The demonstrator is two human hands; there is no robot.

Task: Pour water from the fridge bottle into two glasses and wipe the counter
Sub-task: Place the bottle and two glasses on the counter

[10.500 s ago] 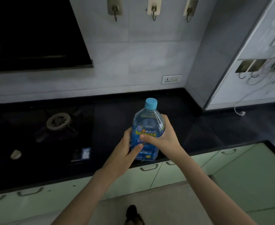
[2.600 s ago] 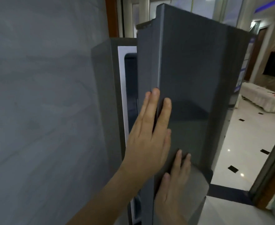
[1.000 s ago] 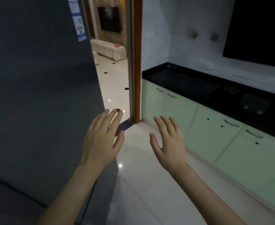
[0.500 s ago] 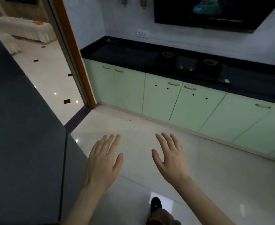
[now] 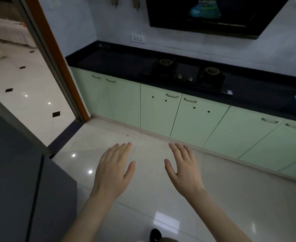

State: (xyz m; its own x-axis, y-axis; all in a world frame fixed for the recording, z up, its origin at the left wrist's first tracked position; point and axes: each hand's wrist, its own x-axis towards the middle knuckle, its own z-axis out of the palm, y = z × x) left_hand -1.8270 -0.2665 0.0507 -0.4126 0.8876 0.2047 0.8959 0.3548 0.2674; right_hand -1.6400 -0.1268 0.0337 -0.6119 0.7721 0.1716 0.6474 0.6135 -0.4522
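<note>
Hands, left hand (image 5: pixel 111 173) and right hand (image 5: pixel 184 172), fingers spread, empty, above glossy tile floor (image 5: pixel 231 198); black counter (image 5: pixel 126 62) beyond.

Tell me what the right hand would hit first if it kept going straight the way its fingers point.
Probably the pale green cabinet doors under the black counter. The right hand is open and empty, with only bare floor before them; depth is unclear.

Pale green cabinets (image 5: pixel 196 117) under a black counter (image 5: pixel 122 62); glossy white floor (image 5: pixel 248 198) with black diamonds.
</note>
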